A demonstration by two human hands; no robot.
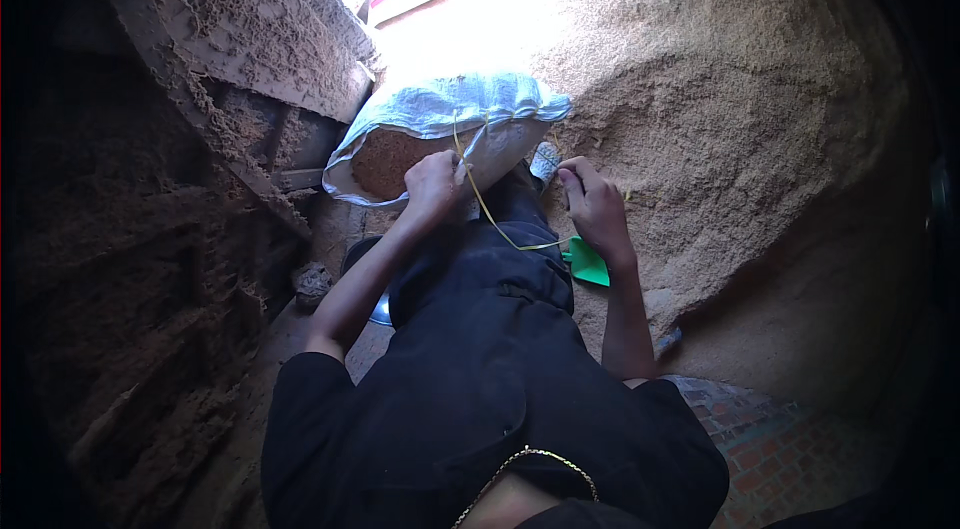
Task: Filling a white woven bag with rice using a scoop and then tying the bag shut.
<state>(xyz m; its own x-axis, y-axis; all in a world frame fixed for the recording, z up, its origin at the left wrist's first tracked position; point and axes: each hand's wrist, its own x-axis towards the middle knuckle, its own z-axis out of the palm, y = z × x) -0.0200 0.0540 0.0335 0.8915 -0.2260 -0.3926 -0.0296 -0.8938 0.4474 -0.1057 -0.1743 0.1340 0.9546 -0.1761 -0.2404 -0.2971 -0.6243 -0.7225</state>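
A white woven plastic sack (450, 105) lies before me, its mouth partly gathered on the right and gaping on the left, with brown sawdust-like material (390, 161) inside. My left hand (436, 184) is closed on the near edge of the sack's mouth. A thin yellow strap (487, 210) runs from the gathered edge past my left hand and loops down towards my right wrist. My right hand (592, 203) is raised just right of the sack, thumb and forefinger pinched together; whether they grip a thin strand cannot be told. A green plastic scoop or dustpan (587, 263) lies beside my right forearm.
A large heap of sawdust-like material (712, 124) rises on the right. Dust-covered wooden boards or framework (255, 26) stand on the left, with a dark lump (312, 281) near their foot. Brick floor (765, 446) shows at the lower right. Bright glare fills the top.
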